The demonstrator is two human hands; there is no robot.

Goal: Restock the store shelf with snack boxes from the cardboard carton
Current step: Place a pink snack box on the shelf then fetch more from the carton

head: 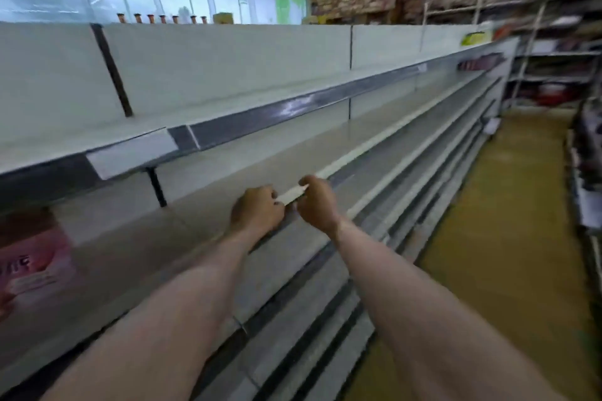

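Note:
A long white store shelf unit (228, 81) runs from the near left to the far right, its tiers mostly bare. Both my arms reach out to the front edge of the second tier. My left hand (257, 210) and my right hand (317, 202) have curled fingers pinching a white strip (293, 194) along that shelf edge, one hand on each side. A pink snack box (32, 264) stands blurred on the shelf at the far left. No cardboard carton is in view.
A blank white label tag (130, 156) hangs on the upper shelf's grey rail. Small bottles (163, 19) line the top of the unit. Dark packs (479, 62) sit at the far end. The yellowish aisle floor (508, 221) runs on the right, beside another rack (586, 172).

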